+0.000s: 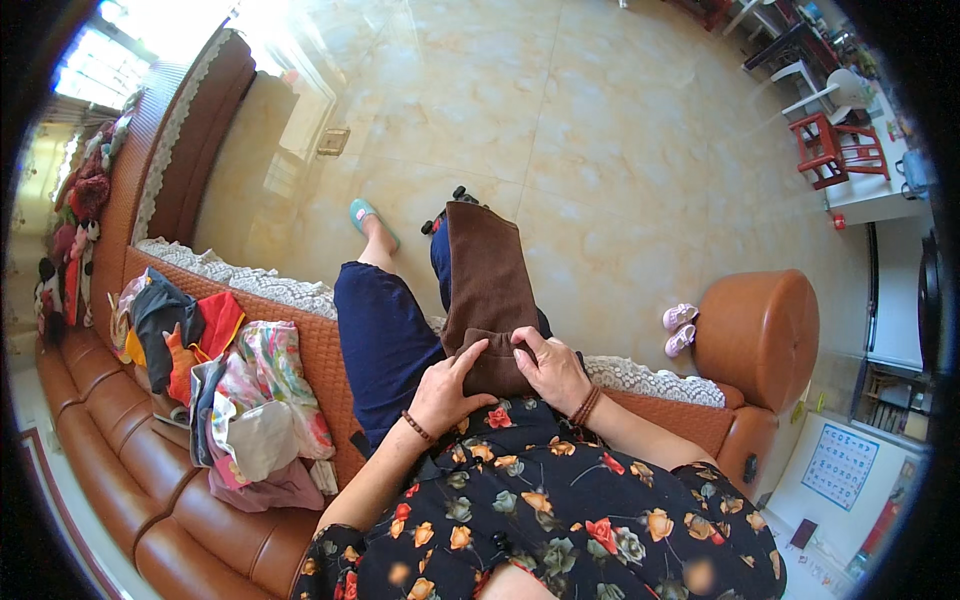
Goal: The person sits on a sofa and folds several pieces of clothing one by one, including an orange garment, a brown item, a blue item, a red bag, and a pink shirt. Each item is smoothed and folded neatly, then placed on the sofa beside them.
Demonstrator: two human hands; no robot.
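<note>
A pair of brown knit trousers or a similar brown garment (491,277) lies over my right thigh, its gathered waistband toward my body. My left hand (446,386) rests at the left end of the band, fingers spread, with the index fingertip on the cloth. My right hand (551,367) pinches the band's right side between thumb and bent index finger. Wooden bead bracelets circle both wrists. Beside me on the sofa, at the left, lies a heap of mixed clothes (259,435), with grey, red, orange, white and floral pieces.
I sit on a brown leather sofa (214,536) with a woven seat mat and white lace edging. A round brown stool (757,337) stands at the right, beside small pink shoes (680,330). Soft toys (75,247) line the far left. A red wooden stool (821,150) stands at upper right.
</note>
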